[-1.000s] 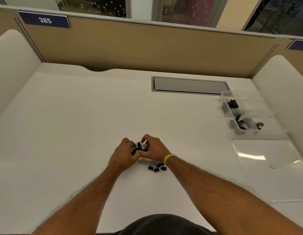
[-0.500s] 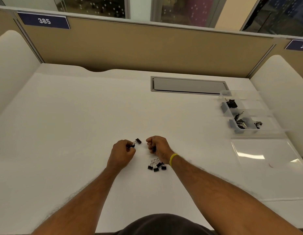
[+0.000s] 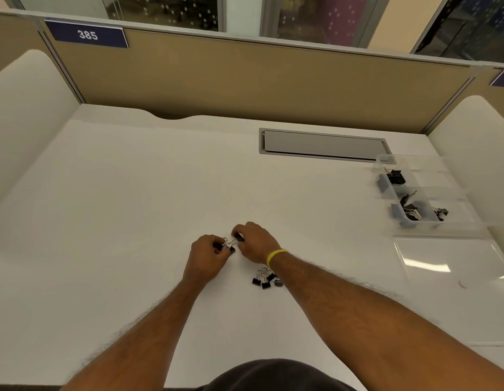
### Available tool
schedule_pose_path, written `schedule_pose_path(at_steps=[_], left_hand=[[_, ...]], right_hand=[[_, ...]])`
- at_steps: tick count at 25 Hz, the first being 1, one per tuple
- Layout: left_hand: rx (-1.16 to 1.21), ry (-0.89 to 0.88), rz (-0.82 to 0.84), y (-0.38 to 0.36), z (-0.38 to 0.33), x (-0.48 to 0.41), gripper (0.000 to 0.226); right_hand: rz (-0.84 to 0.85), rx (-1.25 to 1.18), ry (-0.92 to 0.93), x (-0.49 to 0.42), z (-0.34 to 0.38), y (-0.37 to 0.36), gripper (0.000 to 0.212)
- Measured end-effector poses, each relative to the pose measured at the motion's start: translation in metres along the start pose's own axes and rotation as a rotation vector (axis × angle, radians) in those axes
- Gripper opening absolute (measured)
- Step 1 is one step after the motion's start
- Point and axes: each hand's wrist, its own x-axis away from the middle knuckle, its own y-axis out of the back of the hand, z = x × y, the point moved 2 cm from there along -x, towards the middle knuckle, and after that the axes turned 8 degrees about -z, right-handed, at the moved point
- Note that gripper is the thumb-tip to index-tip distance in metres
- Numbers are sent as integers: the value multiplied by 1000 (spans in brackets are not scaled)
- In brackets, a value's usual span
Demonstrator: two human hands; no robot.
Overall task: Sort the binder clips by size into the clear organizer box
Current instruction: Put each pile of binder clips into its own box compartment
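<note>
Both forearms reach forward over the desk (image 3: 132,221), and the hands meet just beyond and to the left of the pile of clips (image 3: 265,280). The left hand (image 3: 207,255) is knuckles-up, with its fingers curled round a small clip (image 3: 219,246). The right hand (image 3: 255,244), which has a yellow wristband (image 3: 276,255), is arched, and its fingertips pinch a second clip (image 3: 239,237). The wire handles of the two clips touch between the hands. Whether the clips are hooked together cannot be determined. Half a second earlier the hands were apart, each with its own clip; they have since closed the gap. The pile has not moved. The organizer box (image 3: 448,179) stands well beyond and to the right of the pile, as before, with sorted clips (image 3: 396,177) in its compartments. Its clear lid (image 3: 453,266) lies flat to the right of the pile.
</note>
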Motion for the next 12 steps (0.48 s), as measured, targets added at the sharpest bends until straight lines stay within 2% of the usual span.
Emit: schedule_pose_path(at_steps=[3, 5, 9, 10, 12], left_hand=[[69, 48, -18, 2, 1, 0, 11], [170, 105, -32, 3, 4, -2, 12], [365, 206, -46, 7, 11, -3, 22], [407, 229, -50, 8, 12, -3, 24], [475, 269, -52, 9, 13, -4, 26]], right_hand=[[-23, -48, -47, 0, -5, 4, 24], [-67, -197, -162, 3, -11, 6, 21], [-43, -992, -483, 15, -13, 7, 9], [-33, -1132, -530, 17, -11, 7, 8], [-20, -1181, -561, 19, -6, 5, 7]])
